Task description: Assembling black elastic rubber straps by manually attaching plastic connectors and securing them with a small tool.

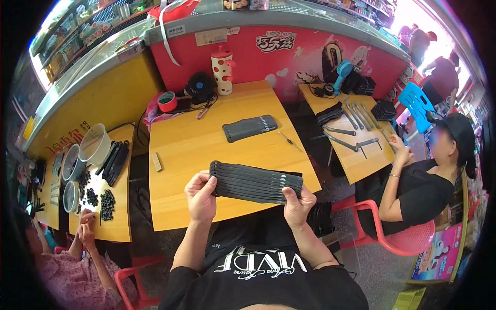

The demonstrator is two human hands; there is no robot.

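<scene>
Both my hands hold up a fanned stack of black straps (250,183) above the near part of the wooden table (191,139). My left hand (201,200) grips its left end, the thumb on top beside a row of rounded strap ends. At the other end my right hand (298,206) pinches the stack, thumb over small light marks. A similar stack of dark straps (250,128) lies flat farther back on the tabletop. To its right is a thin pointed tool (289,140). A small tan block (156,161) rests by the left edge.
At the back stand a spotted tumbler (222,71), a black fan (200,87) and a tape roll (167,102). A person (418,186) sits at the right table with more black straps (360,114). Left, another person's hands (86,230) are near small black parts and clear tubs (95,144).
</scene>
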